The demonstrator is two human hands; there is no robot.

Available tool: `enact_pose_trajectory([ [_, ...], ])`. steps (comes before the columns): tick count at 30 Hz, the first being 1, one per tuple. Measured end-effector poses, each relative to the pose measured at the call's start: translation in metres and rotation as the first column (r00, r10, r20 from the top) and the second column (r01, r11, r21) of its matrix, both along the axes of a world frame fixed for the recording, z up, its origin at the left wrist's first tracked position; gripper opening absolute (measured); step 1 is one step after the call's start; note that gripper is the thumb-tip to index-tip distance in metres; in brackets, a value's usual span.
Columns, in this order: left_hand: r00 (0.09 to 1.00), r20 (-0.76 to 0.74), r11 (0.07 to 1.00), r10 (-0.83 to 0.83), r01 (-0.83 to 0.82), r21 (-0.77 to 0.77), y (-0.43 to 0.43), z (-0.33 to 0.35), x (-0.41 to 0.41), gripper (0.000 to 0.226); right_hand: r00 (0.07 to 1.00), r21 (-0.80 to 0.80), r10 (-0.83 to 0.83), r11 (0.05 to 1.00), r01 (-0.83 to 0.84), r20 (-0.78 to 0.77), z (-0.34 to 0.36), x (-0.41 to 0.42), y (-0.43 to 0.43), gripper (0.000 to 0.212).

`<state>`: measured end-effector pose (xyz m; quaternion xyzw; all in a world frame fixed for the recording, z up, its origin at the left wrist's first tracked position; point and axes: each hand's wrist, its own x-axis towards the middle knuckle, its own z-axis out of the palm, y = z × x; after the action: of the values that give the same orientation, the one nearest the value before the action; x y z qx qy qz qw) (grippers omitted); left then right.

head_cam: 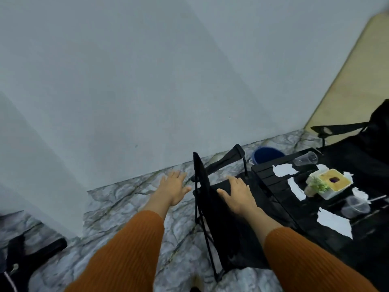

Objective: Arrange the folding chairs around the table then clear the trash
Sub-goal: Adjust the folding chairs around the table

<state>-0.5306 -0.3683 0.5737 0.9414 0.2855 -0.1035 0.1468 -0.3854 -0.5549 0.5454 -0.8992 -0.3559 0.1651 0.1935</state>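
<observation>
A black folding chair (210,209) stands unfolded at the left end of the low black slatted table (271,182). My right hand (237,194) lies flat on its fabric, fingers spread, gripping nothing. My left hand (173,186) hovers open over the floor, just left of the chair's back edge. On the table lie torn white paper scraps (334,223), a white food box (328,182) with yellow content, a tipped clear cup (305,159) and a clear tub (355,206). A second black folding chair (362,133) stands at the table's far side.
A blue bucket (267,154) stands on the marble-patterned floor (130,197) between the near chair and the grey wall (147,81). Another black folded item (31,253) lies at the lower left. A beige surface (357,76) rises at the upper right.
</observation>
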Motion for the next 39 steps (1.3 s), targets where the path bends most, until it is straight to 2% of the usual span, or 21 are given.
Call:
enact_pose_trajectory([
  [7,0.978,0.067,0.980,-0.197,0.197,0.000,0.062,-0.014,0.106,0.063,0.984,-0.003,-0.174,0.985,0.174,-0.041,-0.013,0.055,0.039,0.068],
  [13,0.934,0.013,0.934,-0.356,0.356,0.035,0.087,-0.031,0.185,0.062,0.934,-0.063,-0.341,0.940,0.336,-0.109,-0.015,0.084,0.041,0.070],
  [17,0.878,-0.028,0.878,-0.478,0.478,0.013,0.084,-0.045,0.222,0.064,0.861,-0.088,-0.479,0.878,0.471,-0.173,-0.027,0.081,0.026,0.069],
  [19,0.844,-0.025,0.844,-0.536,0.536,-0.031,0.087,-0.053,0.238,0.068,0.804,-0.120,-0.552,0.834,0.539,-0.220,-0.033,0.076,0.018,0.070],
  [21,0.797,-0.050,0.794,-0.602,0.592,-0.137,0.097,-0.058,0.250,0.080,0.720,-0.170,-0.613,0.787,0.594,-0.324,-0.038,0.066,0.006,0.074],
  [25,0.681,-0.196,0.695,-0.705,0.609,-0.382,0.131,-0.058,0.264,0.101,0.509,-0.272,-0.712,0.675,0.685,-0.484,-0.046,0.027,-0.019,0.095],
  [28,0.582,-0.288,0.640,-0.761,0.596,-0.486,0.160,-0.054,0.271,0.100,0.363,-0.341,-0.755,0.596,0.727,-0.546,-0.052,-0.011,-0.027,0.077],
  [30,0.461,-0.357,0.583,-0.813,0.652,-0.485,0.175,-0.049,0.269,0.082,0.288,-0.374,-0.767,0.558,0.741,-0.573,-0.048,-0.037,-0.022,0.068],
  [32,0.360,-0.372,0.495,-0.856,0.779,-0.385,0.185,-0.052,0.262,0.057,0.309,-0.374,-0.779,0.556,0.742,-0.546,-0.047,-0.058,-0.012,0.052],
  [33,0.354,-0.349,0.464,-0.868,0.827,-0.316,0.187,-0.055,0.258,0.047,0.343,-0.398,-0.806,0.551,0.734,-0.483,-0.050,-0.065,-0.008,0.040],
  [35,0.399,-0.294,0.461,-0.869,0.867,-0.188,0.188,-0.063,0.252,0.035,0.417,-0.461,-0.866,0.500,0.733,-0.275,-0.055,-0.075,0.001,0.016],
  [37,0.426,-0.285,0.474,-0.859,0.871,-0.127,0.187,-0.069,0.247,0.034,0.422,-0.472,-0.895,0.436,0.766,-0.142,-0.060,-0.086,0.008,0.015],
  [39,0.428,-0.282,0.478,-0.859,0.868,-0.137,0.188,-0.076,0.245,0.034,0.414,-0.450,-0.902,0.423,0.786,-0.123,-0.064,-0.099,0.012,0.015],
])
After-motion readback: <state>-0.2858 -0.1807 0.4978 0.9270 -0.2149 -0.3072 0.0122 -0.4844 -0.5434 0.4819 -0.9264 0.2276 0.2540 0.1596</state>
